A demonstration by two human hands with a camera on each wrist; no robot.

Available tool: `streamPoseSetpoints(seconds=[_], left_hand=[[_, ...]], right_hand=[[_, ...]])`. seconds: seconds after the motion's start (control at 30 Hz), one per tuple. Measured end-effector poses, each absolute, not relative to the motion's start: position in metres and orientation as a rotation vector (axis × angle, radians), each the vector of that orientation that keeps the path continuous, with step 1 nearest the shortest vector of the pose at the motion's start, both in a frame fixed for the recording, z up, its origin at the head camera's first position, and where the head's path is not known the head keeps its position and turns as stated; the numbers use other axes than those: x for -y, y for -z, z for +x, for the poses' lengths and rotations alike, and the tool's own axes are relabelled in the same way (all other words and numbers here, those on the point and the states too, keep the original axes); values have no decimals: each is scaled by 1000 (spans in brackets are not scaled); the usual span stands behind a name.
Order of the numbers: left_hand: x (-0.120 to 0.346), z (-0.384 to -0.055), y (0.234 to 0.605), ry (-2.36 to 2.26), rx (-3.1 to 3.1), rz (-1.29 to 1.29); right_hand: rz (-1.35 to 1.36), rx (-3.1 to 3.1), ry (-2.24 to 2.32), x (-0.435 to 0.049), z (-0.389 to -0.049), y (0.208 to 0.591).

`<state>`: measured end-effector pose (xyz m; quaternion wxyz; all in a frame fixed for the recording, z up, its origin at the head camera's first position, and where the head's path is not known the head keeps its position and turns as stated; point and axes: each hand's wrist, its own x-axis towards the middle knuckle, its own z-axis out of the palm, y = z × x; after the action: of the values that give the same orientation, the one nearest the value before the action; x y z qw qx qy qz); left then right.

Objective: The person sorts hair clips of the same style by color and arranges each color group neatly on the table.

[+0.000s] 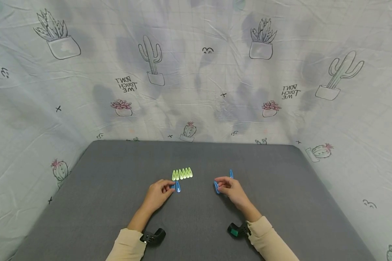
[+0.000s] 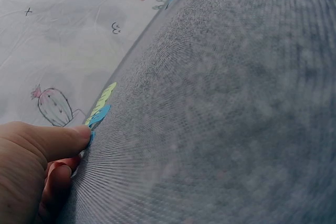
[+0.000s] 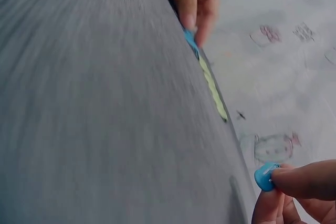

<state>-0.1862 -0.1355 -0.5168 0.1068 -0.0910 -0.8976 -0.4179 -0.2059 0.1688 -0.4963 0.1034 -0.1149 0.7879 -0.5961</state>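
My left hand (image 1: 157,194) pinches a blue hair clip (image 1: 173,186) between thumb and fingers, low at the table; most of that clip is hidden by the fingertips. Just right of it lies a second blue snap clip (image 1: 178,186). Behind these two, several yellow-green hair clips (image 1: 182,174) form a side-by-side row. Off to the right, my right hand (image 1: 232,190) holds another blue hair clip (image 3: 265,176) by thumb and fingertips, raised off the table in the left wrist view. Beyond that hand, one more blue clip (image 1: 231,173) lies on the tabletop, partly covered by the fingers.
The grey table (image 1: 196,224) narrows toward its back edge. A pale curtain (image 1: 196,72) printed with cacti and potted plants surrounds it at the back and sides. Each wrist wears a black band, the right one (image 1: 238,230) with a green patch.
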Motion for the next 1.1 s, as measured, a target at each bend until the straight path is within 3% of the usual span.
streamPoseSetpoints(seconds=[0.47, 0.8, 1.1], left_hand=[[135, -187, 518, 1210, 2646, -259], [135, -188, 520, 1184, 2653, -257], [136, -189, 521, 1210, 2645, -264]], right_hand=[[-396, -2288, 1724, -106, -197, 466], [-435, -2371, 1753, -76, -217, 503], [-465, -2652, 1489, -53, -220, 504]])
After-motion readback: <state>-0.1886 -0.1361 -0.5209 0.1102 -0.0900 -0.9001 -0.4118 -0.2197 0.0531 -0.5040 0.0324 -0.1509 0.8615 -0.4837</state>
